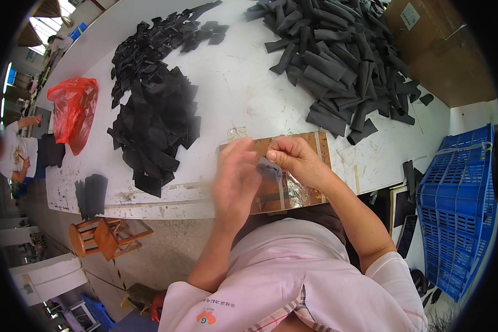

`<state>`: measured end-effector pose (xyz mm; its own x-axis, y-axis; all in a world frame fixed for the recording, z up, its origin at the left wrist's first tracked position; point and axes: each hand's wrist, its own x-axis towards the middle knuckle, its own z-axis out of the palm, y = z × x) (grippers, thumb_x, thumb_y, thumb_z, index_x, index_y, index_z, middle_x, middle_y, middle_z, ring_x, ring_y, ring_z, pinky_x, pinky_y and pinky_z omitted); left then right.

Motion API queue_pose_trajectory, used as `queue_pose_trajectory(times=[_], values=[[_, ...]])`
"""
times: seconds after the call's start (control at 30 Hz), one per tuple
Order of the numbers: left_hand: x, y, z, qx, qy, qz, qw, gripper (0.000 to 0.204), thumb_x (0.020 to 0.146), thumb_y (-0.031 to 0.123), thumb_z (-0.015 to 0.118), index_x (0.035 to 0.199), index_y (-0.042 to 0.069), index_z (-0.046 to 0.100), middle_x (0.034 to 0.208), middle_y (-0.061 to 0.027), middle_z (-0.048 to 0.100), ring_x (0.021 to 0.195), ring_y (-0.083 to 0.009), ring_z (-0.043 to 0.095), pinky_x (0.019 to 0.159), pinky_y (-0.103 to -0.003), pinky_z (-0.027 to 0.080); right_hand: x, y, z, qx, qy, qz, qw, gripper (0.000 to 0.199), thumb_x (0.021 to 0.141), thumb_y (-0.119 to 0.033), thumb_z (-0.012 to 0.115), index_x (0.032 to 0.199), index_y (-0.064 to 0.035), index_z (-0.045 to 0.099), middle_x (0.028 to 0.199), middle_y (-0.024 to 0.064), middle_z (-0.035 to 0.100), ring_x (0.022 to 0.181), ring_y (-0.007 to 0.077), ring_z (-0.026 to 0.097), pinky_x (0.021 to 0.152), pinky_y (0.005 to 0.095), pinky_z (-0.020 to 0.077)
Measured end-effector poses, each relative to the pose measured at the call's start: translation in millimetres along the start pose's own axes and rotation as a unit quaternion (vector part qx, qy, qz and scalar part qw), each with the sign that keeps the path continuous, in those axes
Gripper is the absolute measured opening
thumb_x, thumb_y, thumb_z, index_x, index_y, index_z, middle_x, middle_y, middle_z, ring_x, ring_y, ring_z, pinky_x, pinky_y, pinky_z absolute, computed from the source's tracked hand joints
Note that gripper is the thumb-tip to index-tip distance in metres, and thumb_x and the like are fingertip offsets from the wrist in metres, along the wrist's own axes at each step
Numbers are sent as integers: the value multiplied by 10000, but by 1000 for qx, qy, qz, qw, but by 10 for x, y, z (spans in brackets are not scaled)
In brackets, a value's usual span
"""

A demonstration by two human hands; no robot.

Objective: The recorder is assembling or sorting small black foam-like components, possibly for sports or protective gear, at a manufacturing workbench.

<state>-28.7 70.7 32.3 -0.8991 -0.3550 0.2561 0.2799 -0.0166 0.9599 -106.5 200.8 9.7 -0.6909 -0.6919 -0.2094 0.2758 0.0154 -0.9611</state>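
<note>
My right hand pinches a small dark grey fabric piece above a brown board taped with shiny foil at the table's front edge. My left hand is blurred, just left of the piece, with its fingers apart and close to the piece; whether it touches is unclear. A heap of flat black fabric pieces lies to the left on the white table. A large heap of rolled dark grey fabric pieces lies at the far right.
A red plastic bag sits at the table's left end. A blue plastic crate stands at my right, and a small wooden stool is on the floor to the left. Another person stands far left. A cardboard box is far right.
</note>
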Motion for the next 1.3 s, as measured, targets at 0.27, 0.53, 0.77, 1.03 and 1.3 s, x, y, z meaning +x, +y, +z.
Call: queue_pose_trajectory(times=[0.27, 0.53, 0.77, 1.03, 1.3], values=[[-4, 217, -31, -226, -15, -37, 973, 131, 814, 103, 564, 868, -16, 555, 893, -130, 594, 867, -201, 529, 829, -345, 391, -272, -515, 162, -493, 83, -301, 812, 332, 678, -310, 667, 802, -23, 554, 701, 76, 521, 736, 252, 532, 583, 335, 442], [16, 5, -4, -261, -56, -118, 957, 177, 772, 36, 599, 928, -34, 554, 947, -113, 574, 837, -175, 563, 759, -286, 461, -194, -39, 83, -488, 61, -247, 835, 188, 700, -183, 639, 677, -41, 519, 636, 81, 512, 585, 243, 531, 487, 345, 423], [197, 117, 63, 135, -220, -118, 959, 109, 693, -38, 642, 779, -24, 577, 764, -34, 558, 693, -85, 503, 632, -231, 416, -217, 299, 74, -342, 71, -255, 902, 150, 796, -198, 549, 827, -51, 557, 716, 126, 559, 636, 321, 535, 531, 388, 428], [64, 165, 92, -66, -111, -41, 991, 126, 769, 31, 608, 889, 14, 575, 821, -119, 587, 741, -136, 539, 712, -278, 442, -209, 80, 25, -431, 49, -206, 877, 165, 742, -181, 599, 754, -31, 533, 679, 118, 538, 630, 305, 531, 529, 381, 424], [56, 74, -84, -324, -12, -121, 938, 135, 815, 167, 566, 866, 43, 556, 821, -105, 568, 841, -236, 494, 832, -380, 376, -202, -175, 92, -533, 44, -252, 806, 191, 687, -165, 632, 639, -44, 493, 616, 73, 513, 597, 252, 530, 491, 354, 425]])
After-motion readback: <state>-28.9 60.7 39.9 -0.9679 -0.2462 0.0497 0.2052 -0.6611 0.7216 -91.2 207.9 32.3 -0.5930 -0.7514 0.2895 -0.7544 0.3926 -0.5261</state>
